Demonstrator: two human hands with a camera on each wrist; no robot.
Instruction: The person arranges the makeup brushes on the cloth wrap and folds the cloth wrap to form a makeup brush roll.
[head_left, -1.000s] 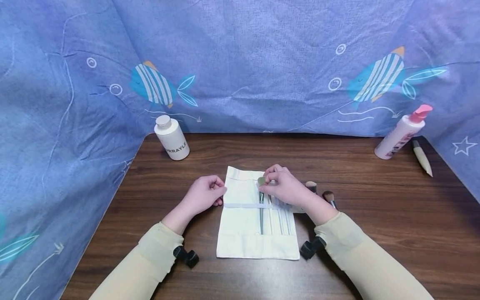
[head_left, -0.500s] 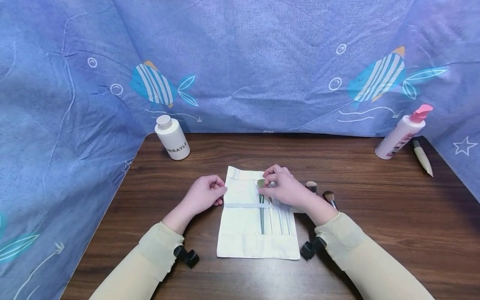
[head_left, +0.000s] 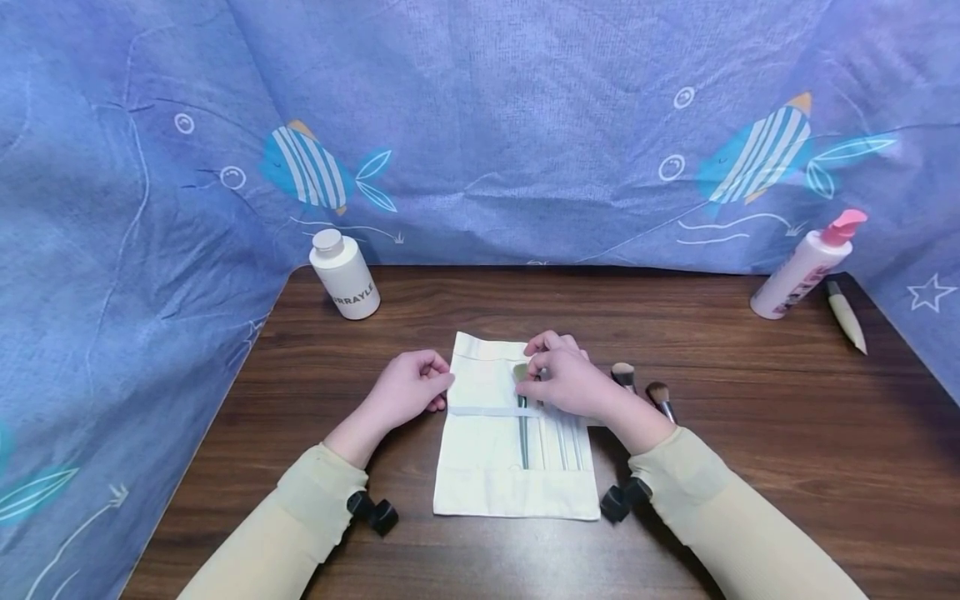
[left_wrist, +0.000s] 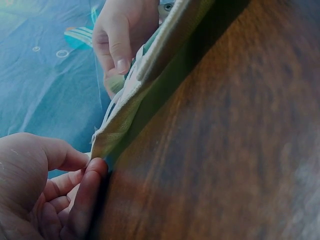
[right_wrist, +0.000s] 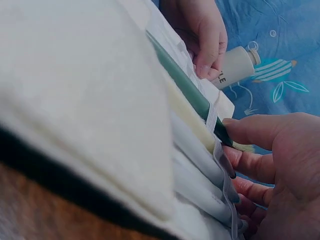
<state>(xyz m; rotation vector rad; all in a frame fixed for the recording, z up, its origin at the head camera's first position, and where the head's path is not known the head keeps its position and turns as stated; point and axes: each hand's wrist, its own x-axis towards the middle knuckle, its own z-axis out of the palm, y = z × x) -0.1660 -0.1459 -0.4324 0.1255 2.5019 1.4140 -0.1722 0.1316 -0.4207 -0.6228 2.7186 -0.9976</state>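
A cream cloth brush roll (head_left: 480, 492) lies unfolded on the table, with an elastic band (head_left: 480, 412) across its middle. My left hand (head_left: 408, 385) pinches the roll's left edge between thumb and finger. With thumb and forefinger, my right hand (head_left: 568, 379) holds a green-handled makeup brush (right_wrist: 185, 82) near its head; the handle runs under the band. Its pale bristles (head_left: 521, 372) show beside the fingertips in the head view. Several pale-handled brushes (right_wrist: 195, 150) sit under the band to its right, their upper ends partly hidden by the right hand.
Two loose makeup brushes, one with a flat pale head (head_left: 623, 374) and one brown-tipped (head_left: 660, 395), lie right of the roll by the right forearm. A white bottle (head_left: 345, 279) stands back left, a pink-topped pump bottle (head_left: 798, 273) back right, beside a tapered cream object (head_left: 847, 318).
The green-handled makeup brush's head has slid slightly toward me along the roll, with my right fingers moving down alongside. My left hand stays at the roll's edge.
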